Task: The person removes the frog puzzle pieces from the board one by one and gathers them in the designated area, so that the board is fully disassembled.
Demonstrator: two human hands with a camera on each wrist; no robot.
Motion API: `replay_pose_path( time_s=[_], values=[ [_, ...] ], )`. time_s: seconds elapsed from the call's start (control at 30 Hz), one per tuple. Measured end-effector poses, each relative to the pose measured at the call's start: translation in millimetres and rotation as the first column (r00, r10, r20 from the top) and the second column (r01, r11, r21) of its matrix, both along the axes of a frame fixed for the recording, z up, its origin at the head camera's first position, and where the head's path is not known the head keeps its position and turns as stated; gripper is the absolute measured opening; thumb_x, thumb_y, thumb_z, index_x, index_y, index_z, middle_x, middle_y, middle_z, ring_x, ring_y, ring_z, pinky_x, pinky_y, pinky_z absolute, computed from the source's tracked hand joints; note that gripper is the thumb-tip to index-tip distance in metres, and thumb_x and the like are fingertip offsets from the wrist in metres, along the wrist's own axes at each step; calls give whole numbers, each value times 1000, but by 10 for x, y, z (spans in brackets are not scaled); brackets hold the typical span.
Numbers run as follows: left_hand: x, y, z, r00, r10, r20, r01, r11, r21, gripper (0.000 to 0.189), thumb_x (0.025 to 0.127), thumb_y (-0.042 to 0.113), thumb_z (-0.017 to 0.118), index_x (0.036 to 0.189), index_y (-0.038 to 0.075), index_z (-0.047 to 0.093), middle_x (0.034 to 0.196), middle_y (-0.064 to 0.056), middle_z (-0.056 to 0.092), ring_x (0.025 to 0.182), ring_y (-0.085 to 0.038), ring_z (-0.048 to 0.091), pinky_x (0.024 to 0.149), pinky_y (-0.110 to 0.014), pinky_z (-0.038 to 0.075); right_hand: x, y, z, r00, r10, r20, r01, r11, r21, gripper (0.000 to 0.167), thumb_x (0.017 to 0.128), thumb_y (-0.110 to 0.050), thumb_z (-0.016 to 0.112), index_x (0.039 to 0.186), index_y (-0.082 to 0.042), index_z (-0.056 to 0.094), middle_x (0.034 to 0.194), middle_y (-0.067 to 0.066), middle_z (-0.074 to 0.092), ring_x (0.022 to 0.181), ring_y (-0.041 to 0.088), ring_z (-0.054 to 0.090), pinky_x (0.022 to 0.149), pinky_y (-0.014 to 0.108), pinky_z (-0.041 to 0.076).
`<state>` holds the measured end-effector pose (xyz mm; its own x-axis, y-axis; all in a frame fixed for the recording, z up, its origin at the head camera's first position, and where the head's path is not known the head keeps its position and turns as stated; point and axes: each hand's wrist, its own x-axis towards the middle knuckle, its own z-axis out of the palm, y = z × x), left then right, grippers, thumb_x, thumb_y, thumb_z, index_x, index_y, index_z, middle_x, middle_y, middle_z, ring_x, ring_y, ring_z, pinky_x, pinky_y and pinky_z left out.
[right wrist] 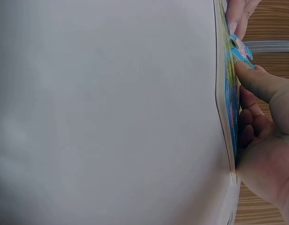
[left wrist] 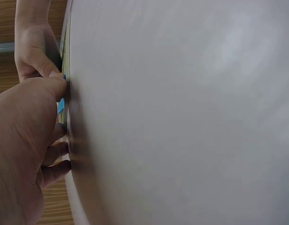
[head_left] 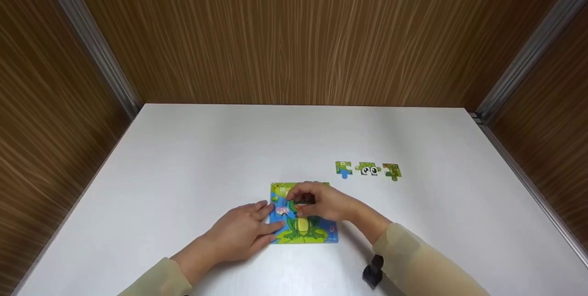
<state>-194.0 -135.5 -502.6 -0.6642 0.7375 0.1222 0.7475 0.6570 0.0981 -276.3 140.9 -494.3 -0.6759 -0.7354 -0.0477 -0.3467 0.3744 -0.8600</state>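
Observation:
A frog puzzle board [head_left: 330, 237] lies flat on the white table. My left hand [head_left: 241, 231] rests at the board's left edge, fingers fairly straight, with fingertips over its border. Above the board's left half, my right hand [head_left: 326, 202] pinches a puzzle piece [right wrist: 241, 49] between thumb and index finger. The piece is blue with a pink flower and stands tilted off the board in the right wrist view. The right fingers hide the upper middle of the board. In the left wrist view, my left thumb [left wrist: 55, 86] overlaps the board's edge.
Right of the board, in a row, lie three loose pieces: a green and blue one [head_left: 341, 166], one with the frog's eyes [head_left: 369, 165] and a green one [head_left: 392, 170]. A black wrist camera [head_left: 373, 272] hangs under my right sleeve. Wood-grain walls [head_left: 294, 34] enclose the table.

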Motion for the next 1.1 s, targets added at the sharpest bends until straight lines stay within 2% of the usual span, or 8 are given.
replay_pose_path(
  time_s=[0.2, 0.4, 0.6, 0.8, 1.1],
  values=[
    [2, 0, -4, 1000, -9, -13, 9, 1000, -1, 40, 111, 40, 55, 148, 29, 65, 153, -18, 56, 141, -38, 56, 113, -51, 48, 3, -8, -11, 1000, -9, -16, 9, 1000, -4, 31, 97, 0, 76, 126, -10, 70, 115, 6, 66, 107, 20, 60, 96, 32, 50],
    [2, -4, -21, 999, -17, -27, 17, 1000, -7, 40, 111, 40, 54, 148, 29, 66, 152, -18, 57, 140, -38, 56, 111, -51, 50, 16, -28, -26, 999, -26, -34, 27, 999, 25, 31, 96, -1, 77, 125, -11, 71, 113, 3, 67, 105, 19, 61, 98, 36, 52],
    [-5, -7, -27, 997, -34, -76, 34, 999, 4, 39, 110, 39, 56, 146, 29, 68, 150, -18, 59, 138, -37, 58, 110, -49, 51, 22, -20, -9, 997, -31, -64, 34, 998, 52, 30, 99, -5, 75, 128, -11, 72, 114, 0, 67, 108, 16, 62, 99, 36, 52],
    [-8, -7, -23, 997, -34, -70, 35, 999, 5, 39, 110, 39, 56, 146, 29, 67, 150, -18, 59, 139, -37, 57, 111, -49, 51, 6, -9, -4, 999, -20, -32, 20, 999, 25, 30, 98, -1, 74, 125, -13, 69, 112, 0, 66, 104, 16, 61, 94, 29, 51],
    [-9, -10, -25, 998, -30, -54, 30, 1000, 2, 39, 111, 40, 55, 146, 29, 67, 150, -19, 59, 139, -38, 57, 111, -50, 50, -2, 6, -16, 1000, -8, -4, 8, 1000, -10, 29, 99, -1, 73, 123, -14, 66, 110, 2, 66, 104, 17, 62, 92, 29, 52]
  ],
)
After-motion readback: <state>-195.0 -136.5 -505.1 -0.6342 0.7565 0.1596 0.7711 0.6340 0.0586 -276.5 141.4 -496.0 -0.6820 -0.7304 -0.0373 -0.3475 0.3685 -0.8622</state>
